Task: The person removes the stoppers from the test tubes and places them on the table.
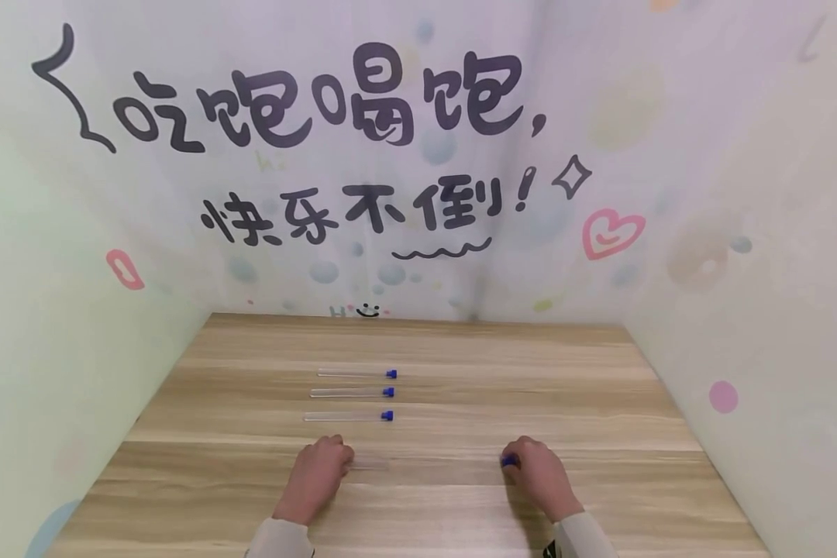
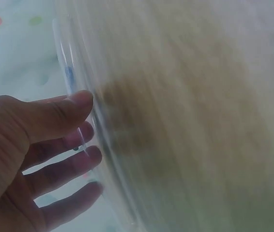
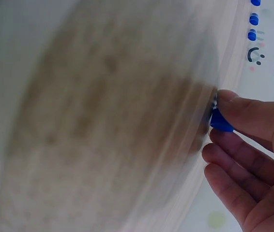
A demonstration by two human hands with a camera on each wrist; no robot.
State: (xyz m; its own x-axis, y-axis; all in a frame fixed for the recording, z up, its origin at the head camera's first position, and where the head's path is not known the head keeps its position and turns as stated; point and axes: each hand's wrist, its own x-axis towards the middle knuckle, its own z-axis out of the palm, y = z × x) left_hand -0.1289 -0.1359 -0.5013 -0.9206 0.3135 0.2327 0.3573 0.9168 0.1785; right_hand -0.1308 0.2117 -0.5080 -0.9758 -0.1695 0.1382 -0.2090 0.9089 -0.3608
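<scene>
My left hand (image 1: 321, 469) is low over the wooden table, left of the middle, and pinches a clear test tube (image 1: 371, 465) between thumb and fingers. The tube lies sideways, its visible end pointing right. On the other side, my right hand (image 1: 539, 469) holds a small blue stopper (image 1: 509, 460) by thumb and fingertips. In the right wrist view the stopper (image 3: 220, 121) sits close to the tabletop. A wide gap separates the tube from the stopper. The left hand hides the tube's other end.
Beyond the left hand, three clear test tubes with blue stoppers lie in parallel: a far one (image 1: 349, 373), a middle one (image 1: 345, 393) and a near one (image 1: 338, 417). The wooden table (image 1: 565, 372) meets printed white walls (image 1: 418, 287) at the back and sides.
</scene>
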